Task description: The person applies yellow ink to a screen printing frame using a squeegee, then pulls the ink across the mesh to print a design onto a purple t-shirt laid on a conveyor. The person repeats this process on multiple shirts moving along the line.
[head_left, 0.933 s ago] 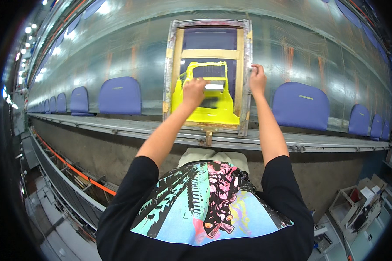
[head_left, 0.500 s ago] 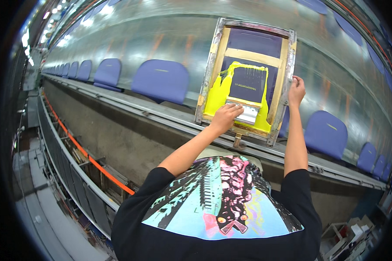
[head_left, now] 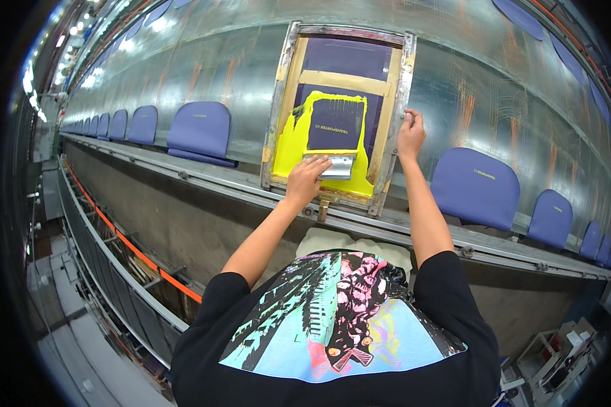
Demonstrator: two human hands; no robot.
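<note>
A screen-printing frame (head_left: 409,61) with worn metal sides lies across the near rail of the long table. Bright yellow ink (head_left: 288,163) spreads in a U-shape over its mesh, around a dark purple window with small lettering. My left hand (head_left: 308,178) is closed on a metal-bladed squeegee (head_left: 339,168) at the near end of that window; part of the handle is under my fingers. At the frame's right side my right hand (head_left: 411,134) has its fingers bent and pinched against the edge. The fingertips' contact is partly hidden.
Rounded purple panels (head_left: 199,129) line the table to the left, and more, such as this printed panel (head_left: 476,188), to the right. A metal rail (head_left: 244,193) runs along the near edge. An orange bar (head_left: 142,247) and shelving (head_left: 553,356) stand lower down.
The view has shifted, so frame, hands and panels sit further left. A purple sliver by the frame's lower right is out of sight. The squeegee stays at the window's near end.
</note>
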